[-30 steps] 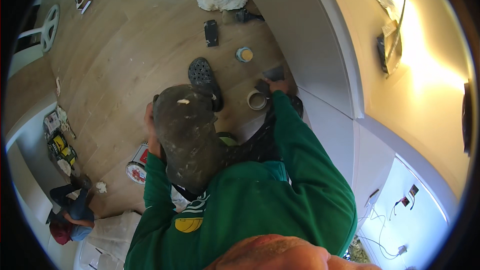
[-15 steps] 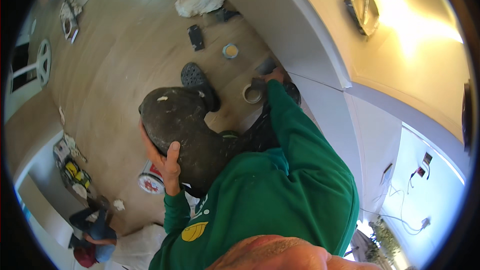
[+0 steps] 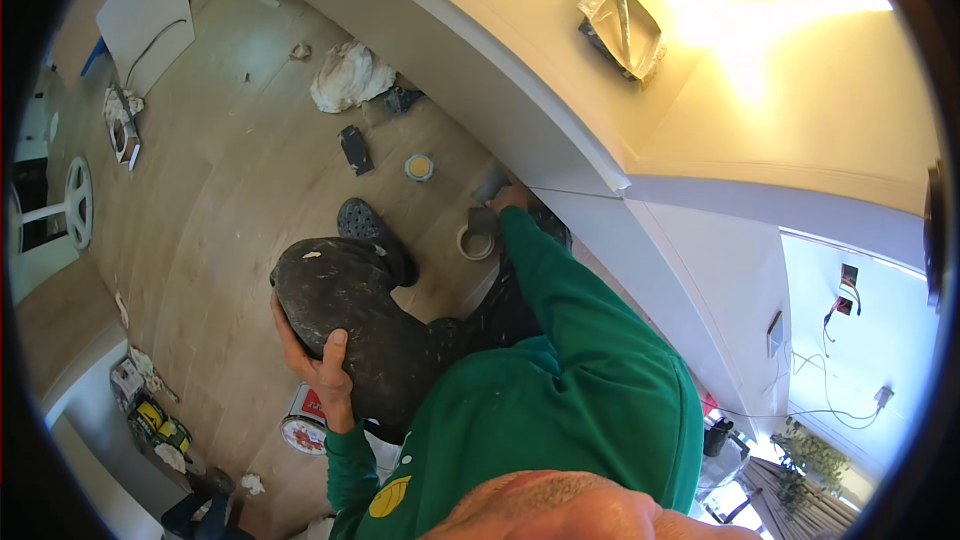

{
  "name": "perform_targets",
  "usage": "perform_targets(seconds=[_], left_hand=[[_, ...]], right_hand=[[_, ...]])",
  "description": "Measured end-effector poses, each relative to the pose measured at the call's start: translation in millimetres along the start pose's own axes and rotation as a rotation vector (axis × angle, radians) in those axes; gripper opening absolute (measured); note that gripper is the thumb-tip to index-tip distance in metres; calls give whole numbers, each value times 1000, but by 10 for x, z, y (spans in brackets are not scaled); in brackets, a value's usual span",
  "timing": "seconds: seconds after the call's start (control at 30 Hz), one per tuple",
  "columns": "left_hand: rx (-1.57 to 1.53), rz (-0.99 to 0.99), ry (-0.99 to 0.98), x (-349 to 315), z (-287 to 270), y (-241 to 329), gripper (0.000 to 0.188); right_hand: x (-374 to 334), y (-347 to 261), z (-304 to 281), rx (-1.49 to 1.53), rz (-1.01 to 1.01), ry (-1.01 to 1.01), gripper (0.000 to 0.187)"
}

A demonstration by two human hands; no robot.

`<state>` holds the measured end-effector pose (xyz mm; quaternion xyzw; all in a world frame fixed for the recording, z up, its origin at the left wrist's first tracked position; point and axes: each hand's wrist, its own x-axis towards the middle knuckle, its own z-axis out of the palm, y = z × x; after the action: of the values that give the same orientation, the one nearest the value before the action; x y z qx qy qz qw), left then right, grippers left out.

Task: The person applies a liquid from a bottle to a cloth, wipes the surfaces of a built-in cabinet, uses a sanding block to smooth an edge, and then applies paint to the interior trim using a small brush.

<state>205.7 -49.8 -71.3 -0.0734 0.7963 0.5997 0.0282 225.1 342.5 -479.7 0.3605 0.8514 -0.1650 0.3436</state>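
My right hand reaches down to the floor at the foot of the white panelled wall. Its fingers are closed on a grey sheet that looks like sandpaper; the fingertips are partly hidden. A second grey piece shows just below that hand, over a roll of pale tape. My left hand lies around my bent knee, thumb spread from the fingers, with nothing in it. The trousers are dark and marked with pale smears. A grey clog is on the foot in front.
On the floor ahead are a small round tin, a dark rectangular block and a crumpled white cloth. A paint can stands beside my left forearm. Above the wall ledge, a tray sits near a bright light.
The view has shifted, so the floor things appear lower and further left. Another person at the lower left has mostly gone out of view. Both my hands stay at the same places.
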Motion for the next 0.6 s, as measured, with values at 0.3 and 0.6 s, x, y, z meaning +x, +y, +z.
perform_targets(seconds=[0.3,0.6], left_hand=[[-35,-35,59,-39,23,-43,95],[-70,-9,27,-30,13,-38,96]], right_hand=[[-491,-244,-308,217,92,158,111],[-532,-92,-411,302,-118,77,96]])
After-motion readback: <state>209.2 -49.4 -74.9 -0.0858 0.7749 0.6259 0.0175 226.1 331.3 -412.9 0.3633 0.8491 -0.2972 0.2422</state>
